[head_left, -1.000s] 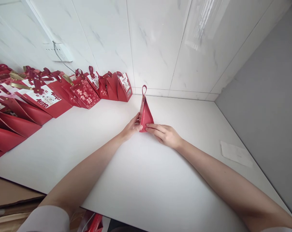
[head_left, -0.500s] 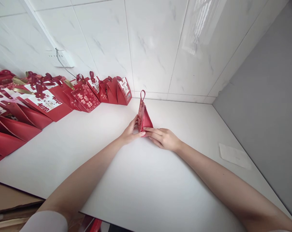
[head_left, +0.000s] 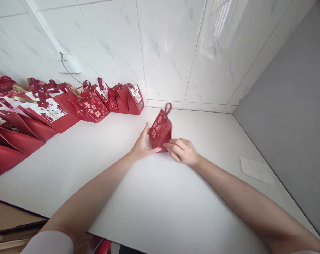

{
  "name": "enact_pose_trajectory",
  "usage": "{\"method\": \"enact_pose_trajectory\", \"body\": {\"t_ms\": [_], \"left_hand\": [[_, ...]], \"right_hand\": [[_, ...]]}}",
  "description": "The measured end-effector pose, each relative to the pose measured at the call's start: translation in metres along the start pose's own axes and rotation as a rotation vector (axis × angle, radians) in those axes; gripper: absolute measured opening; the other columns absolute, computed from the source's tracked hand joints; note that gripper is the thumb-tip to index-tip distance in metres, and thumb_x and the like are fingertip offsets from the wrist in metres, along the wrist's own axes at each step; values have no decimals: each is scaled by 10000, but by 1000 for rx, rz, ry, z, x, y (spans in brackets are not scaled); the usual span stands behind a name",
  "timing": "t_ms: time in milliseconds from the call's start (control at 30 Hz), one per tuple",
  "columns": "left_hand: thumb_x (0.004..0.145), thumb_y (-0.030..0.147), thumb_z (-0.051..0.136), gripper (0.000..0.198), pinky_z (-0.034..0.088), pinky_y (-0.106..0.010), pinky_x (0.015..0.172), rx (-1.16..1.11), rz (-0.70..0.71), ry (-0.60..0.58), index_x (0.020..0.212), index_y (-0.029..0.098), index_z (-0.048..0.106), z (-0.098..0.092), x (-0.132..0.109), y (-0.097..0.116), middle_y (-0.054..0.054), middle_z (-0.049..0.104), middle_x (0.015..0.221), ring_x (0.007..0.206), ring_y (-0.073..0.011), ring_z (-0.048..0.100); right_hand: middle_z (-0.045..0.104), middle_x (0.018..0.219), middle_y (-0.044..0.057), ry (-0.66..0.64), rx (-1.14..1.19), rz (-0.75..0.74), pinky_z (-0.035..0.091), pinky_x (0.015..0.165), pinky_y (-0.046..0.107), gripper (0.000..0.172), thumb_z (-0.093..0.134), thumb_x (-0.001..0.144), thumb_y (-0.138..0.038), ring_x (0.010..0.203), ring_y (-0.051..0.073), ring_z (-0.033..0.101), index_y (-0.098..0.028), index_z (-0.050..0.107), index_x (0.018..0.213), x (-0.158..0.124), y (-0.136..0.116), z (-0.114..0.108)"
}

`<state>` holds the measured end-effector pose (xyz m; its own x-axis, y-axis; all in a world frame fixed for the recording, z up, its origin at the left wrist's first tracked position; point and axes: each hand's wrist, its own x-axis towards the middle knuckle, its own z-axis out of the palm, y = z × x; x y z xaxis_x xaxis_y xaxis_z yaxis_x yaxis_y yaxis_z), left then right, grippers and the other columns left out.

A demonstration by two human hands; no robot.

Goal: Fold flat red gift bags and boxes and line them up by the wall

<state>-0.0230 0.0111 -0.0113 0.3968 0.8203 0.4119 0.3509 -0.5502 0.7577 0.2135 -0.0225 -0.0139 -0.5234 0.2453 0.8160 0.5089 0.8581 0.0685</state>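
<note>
A small red gift box (head_left: 161, 130) with pale lettering and a dark red ribbon loop on top stands tilted on the white table, its printed face toward me. My left hand (head_left: 143, 145) is at its left lower edge, thumb along the front bottom and fingers spread partly behind the box. At the lower right corner, my right hand (head_left: 181, 150) has its fingers bent together and pinches the edge of the box. The left fingertips are partly hidden.
Several red gift boxes (head_left: 93, 107) with ribbon handles line the table's back left against the tiled wall. A socket (head_left: 67, 64) with a cable is above them. A white sheet (head_left: 256, 170) lies at the right. Cardboard (head_left: 11, 216) shows at the lower left.
The box has turned from its open triangular side to its printed face, and its loop has shifted right. My left thumb and fingers have spread wider, and my right fingers have bent more.
</note>
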Motion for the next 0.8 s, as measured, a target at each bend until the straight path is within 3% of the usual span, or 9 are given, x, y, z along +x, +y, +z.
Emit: {"method": "enact_pose_trajectory", "body": {"t_ms": [100,233,367,467,567,633,800], "left_hand": [[624,434,840,1226,223,-568,1177,407,194,192,1565,244,79,1,-2,12,-182,361,1492,1393,-374,355],[673,379,803,1111,120,-618,1190,717,315,374,1544,225,131,0,-2,16,-207,350,1486,1405,-399,346],[705,307,774,1053,85,-627,1195,794,354,403,1538,252,131,0,-2,13,-200,347,1497,1430,-399,318],[708,274,767,1048,68,-629,1196,804,350,368,1539,274,129,0,-2,13,-186,351,1502,1439,-393,306],[691,272,778,1058,54,-640,1192,798,298,357,1539,270,144,1,-2,14,-190,337,1505,1441,-396,296],[675,264,784,1065,57,-646,1188,778,226,359,1538,261,160,1,-1,16,-195,324,1504,1439,-396,296],[667,279,781,1073,87,-681,1168,677,72,383,1542,269,160,-2,2,16,-186,311,1499,1424,-387,316]], "right_hand": [[615,977,43,263,-109,135,496,842,406,391,572,872,-141,871,210,619,-313,534,1221,2,-2,-3],[531,1176,87,451,-126,327,379,1039,554,452,598,854,-184,1104,271,568,-309,495,1275,15,-3,-9],[436,1442,142,381,-69,512,146,1146,660,533,553,905,-266,1356,330,415,-277,381,1409,26,2,-20],[520,1408,89,275,-65,547,58,1162,653,315,502,943,-278,1346,311,443,-293,532,1257,26,9,-24],[668,1132,42,266,13,601,123,1182,595,138,484,964,-275,1100,239,619,-269,604,1031,21,13,-20],[683,984,23,278,87,642,226,1163,558,107,489,968,-279,955,212,650,-255,593,979,17,15,-17],[691,976,50,249,170,646,426,1005,486,115,499,972,-285,956,239,642,-245,604,999,14,15,-12]]}}
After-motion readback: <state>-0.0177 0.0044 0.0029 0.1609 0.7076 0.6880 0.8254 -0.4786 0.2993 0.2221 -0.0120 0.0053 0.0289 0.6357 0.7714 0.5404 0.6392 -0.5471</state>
